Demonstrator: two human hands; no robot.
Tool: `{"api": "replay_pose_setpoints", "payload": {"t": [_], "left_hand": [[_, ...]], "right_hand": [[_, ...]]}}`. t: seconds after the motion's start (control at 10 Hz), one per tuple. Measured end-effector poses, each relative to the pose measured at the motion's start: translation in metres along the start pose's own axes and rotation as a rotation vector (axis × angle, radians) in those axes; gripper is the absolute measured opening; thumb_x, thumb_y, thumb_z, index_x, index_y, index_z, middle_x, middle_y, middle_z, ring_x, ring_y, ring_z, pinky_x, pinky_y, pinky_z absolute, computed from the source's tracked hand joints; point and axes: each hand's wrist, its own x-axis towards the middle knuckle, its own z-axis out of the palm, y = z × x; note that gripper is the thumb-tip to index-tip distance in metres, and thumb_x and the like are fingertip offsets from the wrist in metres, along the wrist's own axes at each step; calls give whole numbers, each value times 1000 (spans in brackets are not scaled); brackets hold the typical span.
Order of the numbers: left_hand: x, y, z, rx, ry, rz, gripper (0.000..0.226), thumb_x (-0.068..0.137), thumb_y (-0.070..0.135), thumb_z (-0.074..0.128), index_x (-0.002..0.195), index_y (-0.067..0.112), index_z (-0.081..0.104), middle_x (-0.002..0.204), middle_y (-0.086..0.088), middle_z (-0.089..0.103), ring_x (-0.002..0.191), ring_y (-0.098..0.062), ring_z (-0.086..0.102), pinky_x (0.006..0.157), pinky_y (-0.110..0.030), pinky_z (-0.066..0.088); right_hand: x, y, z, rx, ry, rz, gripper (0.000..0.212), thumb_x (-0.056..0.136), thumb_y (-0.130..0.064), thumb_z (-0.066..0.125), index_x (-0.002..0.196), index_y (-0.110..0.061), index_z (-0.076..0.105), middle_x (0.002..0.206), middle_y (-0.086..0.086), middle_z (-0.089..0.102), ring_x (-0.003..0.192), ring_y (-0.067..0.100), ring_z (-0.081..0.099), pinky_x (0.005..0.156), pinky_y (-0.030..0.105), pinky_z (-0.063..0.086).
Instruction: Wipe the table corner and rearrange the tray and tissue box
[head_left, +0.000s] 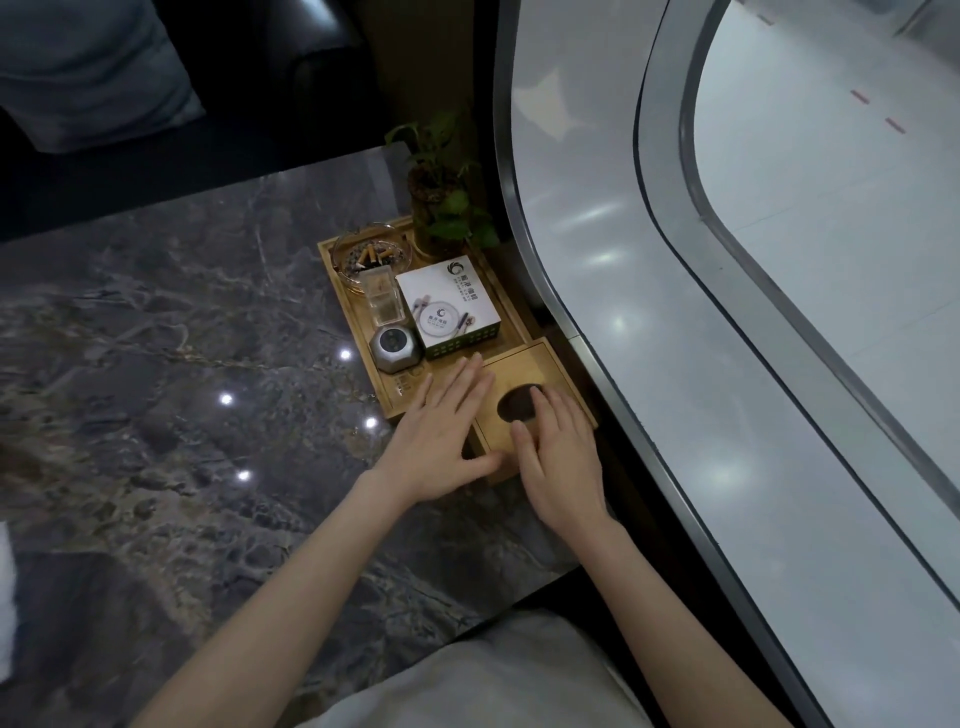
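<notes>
At the table's (156, 312) right edge, both hands lie flat with fingers spread: right hand (558, 462) atop the wooden tissue box (540, 374), left hand (441, 441) touching its left side, just beside the tray (387, 374).

My left hand (441, 441) covers the near right corner of the tray (400, 387) and the left edge of the box (540, 364). My right hand (561, 462) covers the box's near right top and part of its dark opening (519, 408); I cannot see what is inside that opening. The print on the white carton (449, 306) is too small for me to read. The plant (447, 208) hides the tray's far right corner. A white object (6, 587) is cut off by the left edge and blurred; I cannot identify it. The counter (182, 364) runs past the left edge.
</notes>
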Motion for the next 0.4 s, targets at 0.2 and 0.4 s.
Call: {"api": "replay_pose_setpoints", "payload": {"t": [0.2, 0.4], "left_hand": [[-14, -10, -26, -262, 252, -234, 40, 90, 33, 47, 125, 14, 51, 128, -8, 56, 114, -23, 54, 95, -37, 44], [-29, -44, -94, -507, 375, -361, 22, 90, 26, 49, 101, 17, 67, 92, -5, 71, 81, -17, 62, 72, -34, 49]], "right_hand": [[28, -44, -13, 186, -38, -77, 35, 94, -27, 44, 127, -14, 47, 123, 4, 59, 109, 15, 55, 93, 32, 46], [65, -122, -35, 594, -112, -175, 18, 91, -19, 52, 105, -14, 62, 90, 2, 68, 81, 13, 65, 73, 30, 56]]}}
